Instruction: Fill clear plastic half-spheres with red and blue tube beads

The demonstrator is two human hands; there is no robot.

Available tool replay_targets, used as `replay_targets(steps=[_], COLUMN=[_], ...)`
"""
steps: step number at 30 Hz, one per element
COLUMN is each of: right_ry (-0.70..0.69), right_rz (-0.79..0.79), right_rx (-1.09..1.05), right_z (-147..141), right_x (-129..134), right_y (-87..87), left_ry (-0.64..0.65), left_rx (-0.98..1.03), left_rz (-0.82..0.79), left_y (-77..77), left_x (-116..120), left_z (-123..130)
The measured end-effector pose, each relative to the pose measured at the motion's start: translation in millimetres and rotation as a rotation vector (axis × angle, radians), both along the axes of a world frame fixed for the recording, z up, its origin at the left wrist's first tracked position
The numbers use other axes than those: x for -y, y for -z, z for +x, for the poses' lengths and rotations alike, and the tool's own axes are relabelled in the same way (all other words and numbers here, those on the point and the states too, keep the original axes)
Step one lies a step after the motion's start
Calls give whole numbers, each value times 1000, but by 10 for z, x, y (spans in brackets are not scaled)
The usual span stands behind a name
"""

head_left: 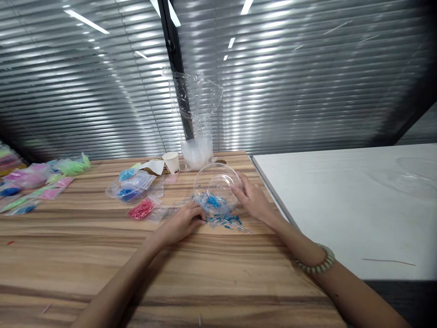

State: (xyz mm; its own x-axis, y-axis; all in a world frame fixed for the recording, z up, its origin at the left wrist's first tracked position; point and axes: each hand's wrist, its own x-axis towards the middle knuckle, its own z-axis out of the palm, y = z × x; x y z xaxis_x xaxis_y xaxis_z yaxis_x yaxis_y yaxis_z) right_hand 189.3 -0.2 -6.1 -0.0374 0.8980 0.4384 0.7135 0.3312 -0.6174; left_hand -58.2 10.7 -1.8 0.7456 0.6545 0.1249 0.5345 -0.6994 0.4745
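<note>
My right hand (254,199) grips the right rim of a clear round plastic bowl (205,175), thumb on the inside. The bowl is tilted toward me, with small blue pieces (213,201) inside its lower part. Below it, a loose pile of blue and clear tube-like pieces (227,222) lies on the wooden table. My left hand (186,222) rests at the left edge of this pile, close to the bowl's lower left rim. Its fingers are curled together; what they hold, if anything, is hidden.
Left of the hands lie a bag of red pieces (141,209) and a clear container with blue contents (128,193). Behind stand a paper cup (171,162) and stacked clear bowls in a plastic bag (198,152). Colourful bags (34,175) lie far left. A white table (341,205) adjoins on the right.
</note>
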Motion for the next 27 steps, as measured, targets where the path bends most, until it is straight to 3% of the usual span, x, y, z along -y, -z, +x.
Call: replay_targets(steps=[27], right_ry=[-23], right_rz=[-6], right_rx=[24], right_z=[13], right_x=[-5], right_y=[7], left_ry=[12], left_rx=[-13], left_rz=[2], left_y=[-4], left_x=[1], left_z=[1])
